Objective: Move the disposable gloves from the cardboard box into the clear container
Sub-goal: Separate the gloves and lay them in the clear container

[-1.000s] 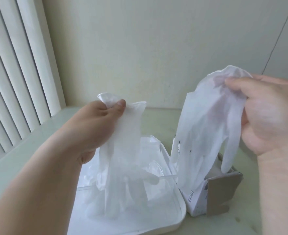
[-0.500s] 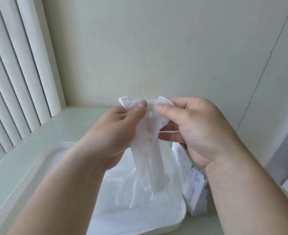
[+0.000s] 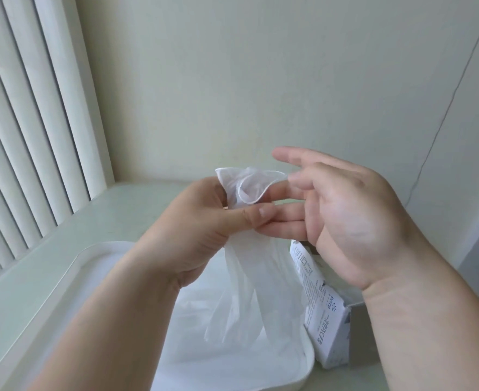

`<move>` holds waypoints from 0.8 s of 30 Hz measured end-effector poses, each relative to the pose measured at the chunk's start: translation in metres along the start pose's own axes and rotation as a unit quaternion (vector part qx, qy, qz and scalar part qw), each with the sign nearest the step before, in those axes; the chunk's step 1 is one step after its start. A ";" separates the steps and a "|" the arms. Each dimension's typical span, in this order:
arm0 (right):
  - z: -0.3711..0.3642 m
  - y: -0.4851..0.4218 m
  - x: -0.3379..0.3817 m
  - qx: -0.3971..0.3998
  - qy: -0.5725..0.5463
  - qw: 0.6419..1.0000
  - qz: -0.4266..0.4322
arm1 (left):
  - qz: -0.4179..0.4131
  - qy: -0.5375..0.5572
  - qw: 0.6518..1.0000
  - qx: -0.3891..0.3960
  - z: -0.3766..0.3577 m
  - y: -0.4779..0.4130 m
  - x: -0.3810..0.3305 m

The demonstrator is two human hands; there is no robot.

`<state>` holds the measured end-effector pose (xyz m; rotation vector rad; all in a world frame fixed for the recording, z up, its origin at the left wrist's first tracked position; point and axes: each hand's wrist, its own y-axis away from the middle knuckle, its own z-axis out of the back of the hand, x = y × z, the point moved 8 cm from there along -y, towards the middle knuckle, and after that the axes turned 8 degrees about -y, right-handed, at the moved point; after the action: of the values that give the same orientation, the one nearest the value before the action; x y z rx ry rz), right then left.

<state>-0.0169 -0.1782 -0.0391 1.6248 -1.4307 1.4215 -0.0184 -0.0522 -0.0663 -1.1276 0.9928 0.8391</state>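
The gloves (image 3: pixel 249 289) hang bunched from the left hand (image 3: pixel 201 224), its thumb and fingers pinching the cuffs, likely so they drop together into the container (image 3: pixel 72 266) below at 6 o'clock. The right hand (image 3: pixel 345 218), at 3 o'clock, is spread with straight fingers beside the cuffs and grips nothing. The box (image 3: pixel 328 328) stands at 4 o'clock.
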 end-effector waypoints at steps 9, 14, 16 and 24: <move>0.014 0.000 0.022 -0.045 0.349 0.924 0.149 | 0.007 -0.022 0.995 -0.095 0.010 0.003 -0.004; -0.007 0.009 0.034 0.024 0.509 0.823 0.251 | -0.084 -0.051 0.995 -0.013 -0.005 0.008 -0.029; -0.007 0.008 0.032 0.044 0.456 0.861 0.222 | -0.128 -0.058 0.989 -0.035 -0.003 0.008 -0.039; 0.000 0.009 0.036 0.020 0.397 0.901 0.174 | -0.092 -0.039 0.979 -0.177 0.026 0.010 -0.037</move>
<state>-0.0296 -0.1932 -0.0075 0.6409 -1.2033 2.0012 -0.0352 -0.0258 -0.0316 -1.4543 0.6747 0.9243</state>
